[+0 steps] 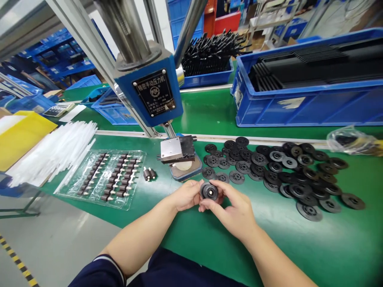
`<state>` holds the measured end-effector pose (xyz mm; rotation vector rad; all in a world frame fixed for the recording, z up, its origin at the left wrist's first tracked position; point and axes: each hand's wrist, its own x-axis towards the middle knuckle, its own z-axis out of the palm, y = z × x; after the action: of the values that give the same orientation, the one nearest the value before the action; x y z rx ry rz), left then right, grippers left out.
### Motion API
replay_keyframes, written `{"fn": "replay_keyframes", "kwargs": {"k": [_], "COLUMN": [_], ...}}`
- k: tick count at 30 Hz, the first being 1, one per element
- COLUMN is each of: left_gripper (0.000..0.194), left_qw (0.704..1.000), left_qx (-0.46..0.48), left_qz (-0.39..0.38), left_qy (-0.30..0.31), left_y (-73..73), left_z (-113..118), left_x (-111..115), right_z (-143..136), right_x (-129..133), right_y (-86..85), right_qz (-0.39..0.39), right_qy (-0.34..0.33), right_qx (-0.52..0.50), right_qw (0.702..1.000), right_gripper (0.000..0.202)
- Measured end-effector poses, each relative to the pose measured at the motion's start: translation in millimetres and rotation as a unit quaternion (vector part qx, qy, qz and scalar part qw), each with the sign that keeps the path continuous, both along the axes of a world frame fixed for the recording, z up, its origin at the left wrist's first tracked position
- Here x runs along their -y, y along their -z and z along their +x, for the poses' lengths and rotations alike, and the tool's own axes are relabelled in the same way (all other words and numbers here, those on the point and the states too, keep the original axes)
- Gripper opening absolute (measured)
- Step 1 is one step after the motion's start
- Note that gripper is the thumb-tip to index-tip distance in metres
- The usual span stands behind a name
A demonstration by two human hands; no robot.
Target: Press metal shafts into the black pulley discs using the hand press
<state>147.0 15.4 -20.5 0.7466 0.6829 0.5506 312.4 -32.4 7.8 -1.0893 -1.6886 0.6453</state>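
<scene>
- Fingers of both hands are closed on one small black wheel (209,191); I see my left hand (186,195) pinching its left rim and my right hand (236,211) wrapping its right side, held just above the green tabletop (299,247).
- Wheel sits directly in front of the hand press (149,91), near its steel fixture (178,151).
- I judge it light, stiff moulded plastic, not fragile; its smooth face looks a bit slippery.
- Best hold, I think, is on the outer rim, leaving the centre hub free.
- More black wheels (284,171) lie scattered to the right; a clear tray of small pins (104,177) lies to the left.
</scene>
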Motion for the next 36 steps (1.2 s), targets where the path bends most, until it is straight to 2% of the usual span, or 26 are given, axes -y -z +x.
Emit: {"fn": "replay_keyframes", "kwargs": {"k": [4, 9, 15, 20, 24, 26, 28, 30, 32, 33, 34, 35, 36], "left_gripper": [0.067, 0.072, 0.055, 0.036, 0.038, 0.039, 0.041, 0.042, 0.042, 0.042, 0.042, 0.041, 0.04], "left_qw": [0.999, 0.998, 1.0, 0.994, 0.981, 0.967, 0.959, 0.955, 0.952, 0.951, 0.95, 0.948, 0.947], "left_qx": [-0.018, -0.027, 0.004, -0.001, -0.061, -0.093, -0.117, -0.133, -0.14, -0.139, -0.138, -0.137, -0.137], "left_qz": [0.003, -0.002, 0.017, 0.067, 0.182, 0.236, 0.258, 0.264, 0.272, 0.277, 0.282, 0.286, 0.29], "left_qy": [0.032, 0.055, -0.022, -0.082, -0.022, 0.009, 0.014, 0.007, 0.003, 0.002, 0.002, 0.001, 0.001], "left_y": [-2.6, 1.1, -7.1, -8.0, -1.1, 0.5, 0.9, 0.9, 1.3, 1.8, 2.5, 3.3, 4.1], "left_z": [-1, -3, 7, 12, 13, 15, 16, 17, 19, 20, 20, 21, 22], "left_x": [0, -1, 8, 17, 23, 27, 32, 36, 39, 40, 40, 40, 40], "right_z": [0, 0, 4, 11, 12, 21, 46, 87, 140, 167, 193, 215, 234], "right_x": [0, 0, -2, 7, 31, 44, 54, 63, 70, 73, 76, 79, 82], "right_y": [-2.5, 0.1, 2.1, -3.3, -0.2, -1.5, -9.6, -26.4, -50.4, -63.7, -76.8, -88.6, -98.3], "right_qz": [0.008, 0.001, 0.022, -0.034, -0.088, -0.12, -0.152, -0.163, -0.132, -0.086, -0.039, -0.003, 0.014], "right_qy": [0.01, 0.006, 0.018, 0.028, 0.075, 0.083, 0.095, 0.141, 0.226, 0.293, 0.362, 0.425, 0.45], "right_qx": [0.0, -0.009, 0.035, 0.08, 0.076, 0.089, 0.101, 0.089, 0.049, -0.008, -0.079, -0.157, -0.215], "right_qw": [1.0, 1.0, 0.999, 0.996, 0.99, 0.985, 0.979, 0.972, 0.964, 0.952, 0.928, 0.891, 0.866], "right_gripper": [0.041, 0.039, 0.054, 0.049, 0.047, 0.043, 0.038, 0.033, 0.034, 0.04, 0.048, 0.056, 0.06]}}
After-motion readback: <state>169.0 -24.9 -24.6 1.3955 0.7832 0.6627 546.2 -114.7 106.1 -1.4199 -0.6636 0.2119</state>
